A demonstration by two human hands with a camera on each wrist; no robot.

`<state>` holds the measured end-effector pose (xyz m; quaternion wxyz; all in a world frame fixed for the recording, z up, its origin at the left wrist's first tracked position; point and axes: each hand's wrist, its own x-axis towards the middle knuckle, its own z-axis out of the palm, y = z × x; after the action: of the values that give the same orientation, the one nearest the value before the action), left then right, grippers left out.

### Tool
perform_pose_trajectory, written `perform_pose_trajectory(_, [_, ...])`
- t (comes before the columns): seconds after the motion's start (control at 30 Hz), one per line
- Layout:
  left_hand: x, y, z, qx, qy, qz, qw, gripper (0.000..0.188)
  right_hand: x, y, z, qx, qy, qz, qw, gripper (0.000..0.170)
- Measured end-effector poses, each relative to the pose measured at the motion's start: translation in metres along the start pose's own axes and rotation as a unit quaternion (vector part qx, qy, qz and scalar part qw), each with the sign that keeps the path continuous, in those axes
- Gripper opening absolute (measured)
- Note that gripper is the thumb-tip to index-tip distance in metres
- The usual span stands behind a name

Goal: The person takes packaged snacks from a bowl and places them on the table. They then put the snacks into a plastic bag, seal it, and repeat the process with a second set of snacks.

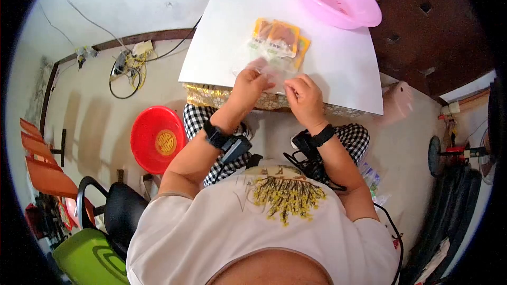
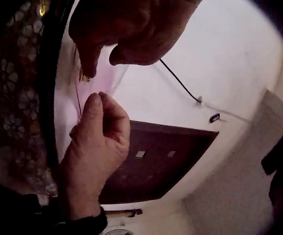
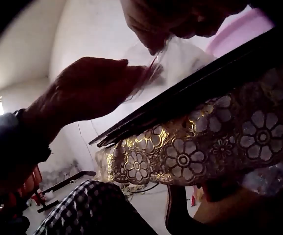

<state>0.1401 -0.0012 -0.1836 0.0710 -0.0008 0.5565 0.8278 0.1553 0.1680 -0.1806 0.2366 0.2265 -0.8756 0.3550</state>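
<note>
A clear plastic bag [image 1: 278,75] with a thin red line along its edge is stretched between the two hands, just above the table's near edge. My left hand [image 1: 252,85] holds its left side, fingers overlapping the film in the right wrist view. Thumb and forefinger of my right hand [image 2: 99,139] pinch the bag's edge on the other side. Right beyond the hands lie several flat orange-and-yellow packets [image 1: 283,39] with brown contents, overlapping each other. The lower part of the bag covers some of them in the head view.
The white table [image 1: 222,21] has a gold floral cloth [image 3: 185,154] hanging below its near edge. A pink basin [image 1: 338,0] stands at its far right corner. On the floor to the left are a red basin [image 1: 153,142] and tangled cables [image 1: 129,68].
</note>
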Motion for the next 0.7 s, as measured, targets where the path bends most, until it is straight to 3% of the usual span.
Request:
perform_pose_trajectory(0.1, [-0.032,0.001,-0.029,0.076,-0.074,-0.028,0.994,0.026,-0.006,0.0,0.003,-0.006,-0.014,0.011,1.0,0.021])
perform_pose_trajectory(0.2, [-0.054,0.017,-0.054,0.308,-0.059,0.035,0.949,0.017,-0.012,-0.002,0.007,-0.026,0.004,-0.017,1.0,0.03])
perform_pose_trajectory(0.27, [-0.057,0.029,-0.064,0.469,-0.02,0.193,0.862,0.015,-0.015,-0.004,0.008,-0.038,0.037,-0.065,0.996,0.027])
perform_pose_trajectory(0.33, [-0.055,0.04,-0.071,0.604,-0.018,0.325,0.728,0.02,-0.017,-0.009,0.007,-0.085,0.013,-0.114,0.99,0.025])
perform_pose_trajectory(0.37, [-0.054,0.045,-0.07,0.651,-0.023,0.315,0.69,0.03,-0.017,-0.011,0.005,-0.109,0.002,-0.138,0.984,0.024])
perform_pose_trajectory(0.47, [-0.041,0.045,-0.062,0.74,-0.031,0.407,0.535,0.034,-0.016,-0.017,0.005,-0.168,-0.005,-0.161,0.972,0.021])
perform_pose_trajectory(0.57, [-0.02,0.04,-0.063,0.751,-0.04,0.434,0.496,0.032,-0.011,-0.011,0.009,-0.217,0.013,-0.163,0.963,0.019])
perform_pose_trajectory(0.67, [-0.004,0.047,-0.073,0.774,-0.073,0.405,0.481,0.023,-0.003,-0.002,-0.006,-0.216,-0.031,-0.153,0.964,0.015])
perform_pose_trajectory(0.7, [-0.001,0.051,-0.072,0.725,-0.036,0.461,0.511,0.011,-0.001,0.003,-0.011,-0.207,-0.03,-0.145,0.967,0.015])
